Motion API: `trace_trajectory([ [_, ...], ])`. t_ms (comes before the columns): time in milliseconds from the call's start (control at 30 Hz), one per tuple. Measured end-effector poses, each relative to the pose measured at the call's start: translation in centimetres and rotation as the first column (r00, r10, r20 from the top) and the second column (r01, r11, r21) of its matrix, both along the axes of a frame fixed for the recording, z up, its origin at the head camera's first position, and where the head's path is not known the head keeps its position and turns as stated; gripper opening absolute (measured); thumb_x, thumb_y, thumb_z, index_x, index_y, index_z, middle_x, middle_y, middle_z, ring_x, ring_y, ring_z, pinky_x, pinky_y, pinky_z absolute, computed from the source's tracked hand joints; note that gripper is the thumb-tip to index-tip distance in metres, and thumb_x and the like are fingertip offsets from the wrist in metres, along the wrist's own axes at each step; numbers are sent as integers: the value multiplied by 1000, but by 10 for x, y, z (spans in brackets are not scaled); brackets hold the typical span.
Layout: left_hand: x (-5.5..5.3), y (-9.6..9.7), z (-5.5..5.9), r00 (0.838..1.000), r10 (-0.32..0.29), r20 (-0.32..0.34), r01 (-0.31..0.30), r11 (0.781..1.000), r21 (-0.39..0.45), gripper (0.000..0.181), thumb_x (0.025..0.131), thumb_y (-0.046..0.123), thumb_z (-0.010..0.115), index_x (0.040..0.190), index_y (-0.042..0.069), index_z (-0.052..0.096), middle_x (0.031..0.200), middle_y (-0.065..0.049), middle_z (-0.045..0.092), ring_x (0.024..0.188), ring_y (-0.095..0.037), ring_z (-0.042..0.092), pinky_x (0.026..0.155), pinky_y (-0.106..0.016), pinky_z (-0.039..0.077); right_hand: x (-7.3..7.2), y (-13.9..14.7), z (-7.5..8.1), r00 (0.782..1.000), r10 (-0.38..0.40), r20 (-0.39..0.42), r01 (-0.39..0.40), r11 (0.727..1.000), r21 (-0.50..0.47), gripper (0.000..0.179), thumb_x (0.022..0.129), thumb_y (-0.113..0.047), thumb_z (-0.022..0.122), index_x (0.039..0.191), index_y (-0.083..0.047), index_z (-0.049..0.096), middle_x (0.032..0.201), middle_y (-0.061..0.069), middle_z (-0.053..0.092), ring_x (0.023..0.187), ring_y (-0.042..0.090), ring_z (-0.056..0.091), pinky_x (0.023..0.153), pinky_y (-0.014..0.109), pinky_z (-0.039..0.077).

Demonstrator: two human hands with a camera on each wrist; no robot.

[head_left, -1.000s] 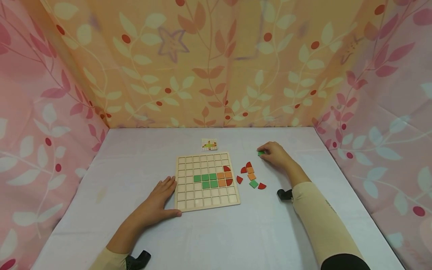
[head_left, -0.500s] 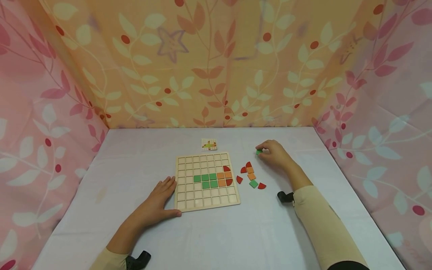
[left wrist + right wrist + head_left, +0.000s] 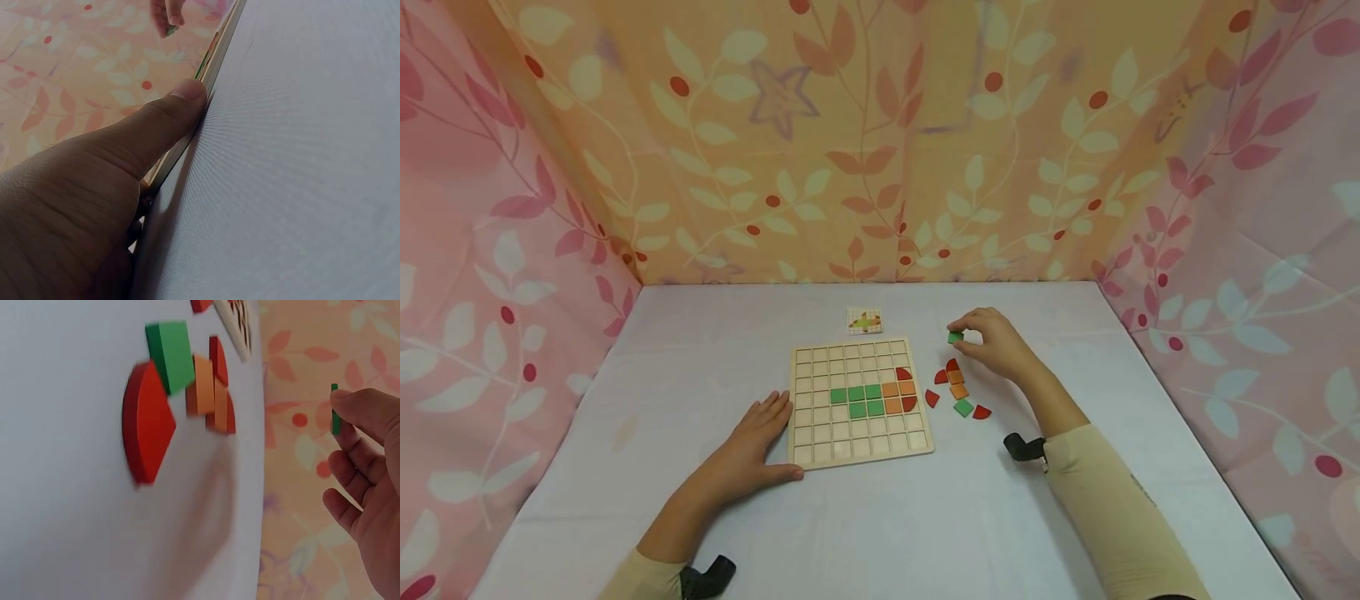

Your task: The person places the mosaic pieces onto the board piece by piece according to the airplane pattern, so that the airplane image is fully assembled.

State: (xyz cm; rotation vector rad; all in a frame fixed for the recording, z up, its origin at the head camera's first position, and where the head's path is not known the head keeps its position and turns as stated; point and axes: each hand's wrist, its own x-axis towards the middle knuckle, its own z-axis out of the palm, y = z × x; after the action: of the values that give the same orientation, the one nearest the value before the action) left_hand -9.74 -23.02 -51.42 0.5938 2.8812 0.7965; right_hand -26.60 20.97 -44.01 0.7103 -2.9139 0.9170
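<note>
My right hand (image 3: 1000,346) pinches a green square tile (image 3: 335,410) between thumb and index finger, raised above the table in the right wrist view. At the left side of a wooden grid board (image 3: 820,446), my left hand (image 3: 741,454) rests with its fingers straight and the thumb at the near corner, touching the edge. Green and orange squares and red quarter-circle pieces sit in the middle and right cells of the board. Beside it on the right lie a loose green tile (image 3: 964,408), two orange tiles (image 3: 958,391) and several red quarter-circles (image 3: 982,412).
A small pattern card (image 3: 865,321) lies behind the board, showing a coloured figure on a grid. The white table (image 3: 880,533) is enclosed by flowered cloth (image 3: 865,150) at the back and both sides.
My right hand has lifted the green tile and moved left, toward the board's far right corner. My left hand and the loose pieces have stayed in place.
</note>
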Motion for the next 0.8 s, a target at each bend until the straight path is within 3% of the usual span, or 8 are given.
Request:
trace_trajectory([
  [467, 0, 0, 0, 1000, 4, 6, -4, 1000, 0, 122, 75, 70, 78, 162, 4, 24, 172, -8, 16, 160, -28, 9, 130, -48, 10, 29, -49, 14, 989, 146, -8, -147, 989, -14, 28, 93, -19, 77, 120, -14, 76, 118, -2, 69, 124, 23, 52, 111, 50, 45],
  [800, 0, 0, 0, 1000, 10, -2, -10, 1000, -11, 122, 75, 71, 77, 162, 5, 25, 172, -8, 16, 160, -28, 10, 129, -49, 11, 43, -80, 18, 970, 234, -59, -234, 972, 13, 28, 93, -20, 77, 121, -16, 76, 118, -3, 69, 125, 23, 53, 113, 51, 41],
])
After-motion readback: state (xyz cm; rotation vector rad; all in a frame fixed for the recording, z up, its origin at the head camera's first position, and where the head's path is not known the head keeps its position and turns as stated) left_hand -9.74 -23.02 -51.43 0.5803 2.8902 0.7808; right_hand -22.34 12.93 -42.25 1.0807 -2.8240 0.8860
